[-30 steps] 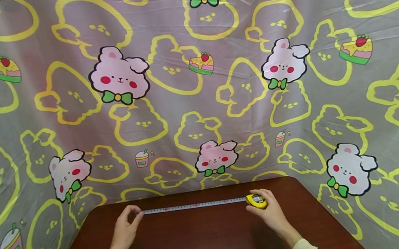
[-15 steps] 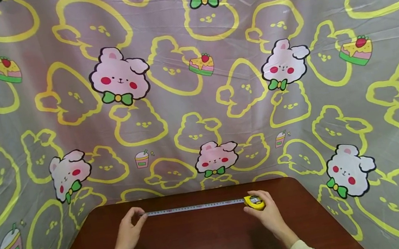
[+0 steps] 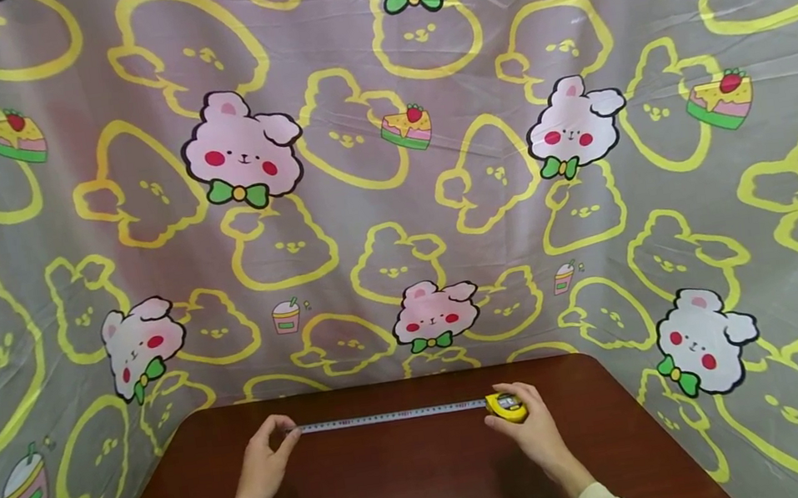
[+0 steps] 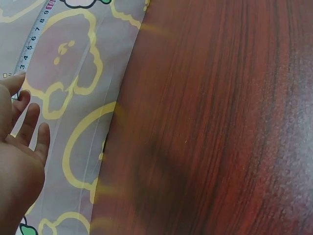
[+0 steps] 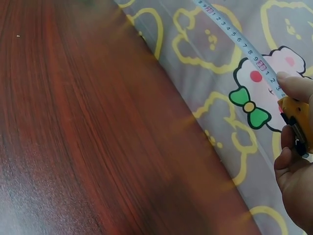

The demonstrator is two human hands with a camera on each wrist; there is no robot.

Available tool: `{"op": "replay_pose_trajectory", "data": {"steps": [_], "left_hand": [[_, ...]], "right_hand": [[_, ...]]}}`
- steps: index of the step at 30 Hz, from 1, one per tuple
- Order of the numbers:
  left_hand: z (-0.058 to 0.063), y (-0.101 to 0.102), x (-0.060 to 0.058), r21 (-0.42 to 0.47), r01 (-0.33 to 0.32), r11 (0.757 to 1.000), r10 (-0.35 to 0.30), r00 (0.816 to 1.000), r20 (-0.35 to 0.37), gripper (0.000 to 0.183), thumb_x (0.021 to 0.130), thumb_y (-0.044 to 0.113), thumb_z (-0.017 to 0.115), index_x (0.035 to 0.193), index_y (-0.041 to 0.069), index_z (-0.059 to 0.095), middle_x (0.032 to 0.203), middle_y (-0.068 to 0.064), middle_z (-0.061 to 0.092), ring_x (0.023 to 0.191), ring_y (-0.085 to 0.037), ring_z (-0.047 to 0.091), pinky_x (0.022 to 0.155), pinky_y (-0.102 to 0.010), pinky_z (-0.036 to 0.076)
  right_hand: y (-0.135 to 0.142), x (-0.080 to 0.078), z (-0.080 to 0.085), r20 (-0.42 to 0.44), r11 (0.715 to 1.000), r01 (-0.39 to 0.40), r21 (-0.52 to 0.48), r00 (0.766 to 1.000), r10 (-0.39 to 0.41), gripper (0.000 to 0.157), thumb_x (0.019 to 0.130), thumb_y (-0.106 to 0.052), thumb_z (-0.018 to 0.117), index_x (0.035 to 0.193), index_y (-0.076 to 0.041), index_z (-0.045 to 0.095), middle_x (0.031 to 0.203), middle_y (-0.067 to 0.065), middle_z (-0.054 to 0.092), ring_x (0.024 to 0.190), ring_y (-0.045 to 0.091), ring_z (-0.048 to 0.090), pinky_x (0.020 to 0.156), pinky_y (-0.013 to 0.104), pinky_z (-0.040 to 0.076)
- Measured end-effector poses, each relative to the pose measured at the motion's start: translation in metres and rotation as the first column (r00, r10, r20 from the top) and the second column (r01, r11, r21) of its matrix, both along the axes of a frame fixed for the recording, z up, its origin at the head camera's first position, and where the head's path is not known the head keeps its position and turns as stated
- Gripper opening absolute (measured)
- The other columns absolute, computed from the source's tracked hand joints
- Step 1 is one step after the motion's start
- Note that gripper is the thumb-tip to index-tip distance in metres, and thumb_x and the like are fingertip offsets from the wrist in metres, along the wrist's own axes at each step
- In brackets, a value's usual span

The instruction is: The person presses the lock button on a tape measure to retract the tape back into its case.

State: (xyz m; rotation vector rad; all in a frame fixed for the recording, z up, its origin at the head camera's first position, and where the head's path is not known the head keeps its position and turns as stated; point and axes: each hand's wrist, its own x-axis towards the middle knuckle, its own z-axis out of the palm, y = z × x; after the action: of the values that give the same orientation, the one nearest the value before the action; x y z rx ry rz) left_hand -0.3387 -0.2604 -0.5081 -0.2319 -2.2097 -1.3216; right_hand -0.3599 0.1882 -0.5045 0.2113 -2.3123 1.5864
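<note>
A yellow tape measure point(image 3: 506, 407) with black parts is gripped in my right hand point(image 3: 540, 431). Its white blade point(image 3: 391, 417), printed with black and red numbers, stretches straight across to my left hand point(image 3: 264, 464). There the thumb and index finger pinch the blade's free end, which they mostly cover. In the left wrist view low numbers on the blade point(image 4: 30, 41) show just beyond the fingertips. The right wrist view has the yellow case point(image 5: 296, 115) at the right edge, the thumb lying over the blade near its mouth.
Both hands are held above a dark red-brown wooden table point(image 3: 407, 483) with rounded far corners. Behind and on both sides hangs a grey curtain point(image 3: 334, 215) printed with yellow outlines and white rabbit faces. Shadows of the hands fall on the tabletop.
The hands have drawn slightly closer together, the left moving right and the right moving a little left. The visible stretch of blade is shorter.
</note>
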Motion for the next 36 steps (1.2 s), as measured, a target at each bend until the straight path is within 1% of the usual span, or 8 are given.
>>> {"op": "replay_pose_trajectory", "data": {"steps": [3,9,14,18,24,28,32,36], "left_hand": [[-0.002,0.002,-0.001,0.006,0.004,1.0,-0.004,1.0,-0.02,0.01,0.096,0.004,0.073,0.099,0.008,0.064,0.093,0.0,0.061,0.091,-0.015,0.055,0.081,-0.019,0.038],[-0.005,0.007,-0.003,0.01,0.015,1.0,-0.015,0.997,-0.073,0.01,0.095,0.002,0.073,0.098,0.006,0.065,0.092,-0.001,0.062,0.09,-0.014,0.056,0.081,-0.027,0.044],[-0.006,0.01,-0.005,0.014,0.025,1.0,-0.024,0.999,-0.036,0.009,0.096,0.005,0.073,0.099,0.008,0.065,0.093,0.0,0.061,0.091,-0.02,0.057,0.081,-0.027,0.044],[-0.006,0.012,-0.007,0.022,0.031,0.999,-0.031,0.999,-0.008,0.009,0.097,0.006,0.073,0.099,0.009,0.065,0.093,0.001,0.061,0.092,-0.018,0.056,0.081,-0.03,0.044],[-0.007,0.016,-0.008,0.024,0.039,0.999,-0.038,0.999,-0.035,0.011,0.095,0.004,0.074,0.097,0.009,0.065,0.092,0.001,0.061,0.09,-0.015,0.056,0.08,-0.026,0.043],[-0.008,0.019,-0.009,0.024,0.037,0.999,-0.036,0.999,-0.029,0.011,0.096,0.004,0.074,0.097,0.009,0.065,0.092,0.001,0.06,0.09,-0.018,0.056,0.081,-0.03,0.044],[-0.009,0.022,-0.008,0.03,0.043,0.999,-0.041,0.998,-0.037,0.011,0.096,0.003,0.073,0.097,0.009,0.064,0.092,0.0,0.061,0.09,-0.018,0.056,0.081,-0.034,0.046],[-0.009,0.026,-0.008,0.018,0.046,0.999,-0.045,0.996,-0.074,0.011,0.095,0.002,0.073,0.097,0.008,0.064,0.091,-0.001,0.061,0.088,-0.015,0.056,0.079,-0.03,0.045]], "right_hand": [[-0.001,-0.001,-0.002,-0.004,1.0,-0.007,-0.003,1.0,0.007,0.054,0.081,-0.02,0.091,0.13,-0.016,0.069,0.136,0.007,0.051,0.119,0.027,0.051,0.095,0.036,0.043],[-0.004,-0.003,-0.006,-0.019,1.0,-0.009,0.0,1.0,0.009,0.058,0.079,-0.017,0.093,0.131,-0.012,0.068,0.134,0.007,0.052,0.117,0.026,0.051,0.095,0.036,0.043],[-0.008,-0.001,-0.005,-0.013,1.0,-0.009,-0.004,1.0,0.009,0.055,0.079,-0.018,0.092,0.129,-0.016,0.069,0.133,0.007,0.052,0.116,0.026,0.052,0.093,0.036,0.045],[-0.011,0.0,-0.005,-0.002,1.0,-0.018,-0.017,1.0,0.018,0.055,0.08,-0.019,0.092,0.13,-0.016,0.068,0.134,0.007,0.05,0.116,0.028,0.052,0.092,0.035,0.046],[-0.013,-0.002,-0.007,-0.007,0.999,-0.03,-0.024,1.0,0.03,0.059,0.08,-0.019,0.091,0.133,-0.01,0.067,0.133,0.007,0.05,0.115,0.027,0.052,0.092,0.035,0.047],[-0.016,-0.003,-0.008,-0.005,0.999,-0.031,-0.028,0.999,0.031,0.056,0.081,-0.021,0.092,0.131,-0.014,0.068,0.133,0.007,0.05,0.115,0.027,0.052,0.091,0.034,0.047],[-0.018,-0.003,-0.008,-0.003,0.999,-0.029,-0.025,1.0,0.029,0.054,0.081,-0.022,0.092,0.129,-0.017,0.069,0.134,0.007,0.05,0.115,0.028,0.052,0.091,0.036,0.047],[-0.022,-0.003,-0.008,-0.006,0.999,-0.029,-0.015,1.0,0.029,0.054,0.08,-0.022,0.092,0.129,-0.018,0.069,0.133,0.006,0.05,0.115,0.027,0.052,0.092,0.037,0.046]]}}
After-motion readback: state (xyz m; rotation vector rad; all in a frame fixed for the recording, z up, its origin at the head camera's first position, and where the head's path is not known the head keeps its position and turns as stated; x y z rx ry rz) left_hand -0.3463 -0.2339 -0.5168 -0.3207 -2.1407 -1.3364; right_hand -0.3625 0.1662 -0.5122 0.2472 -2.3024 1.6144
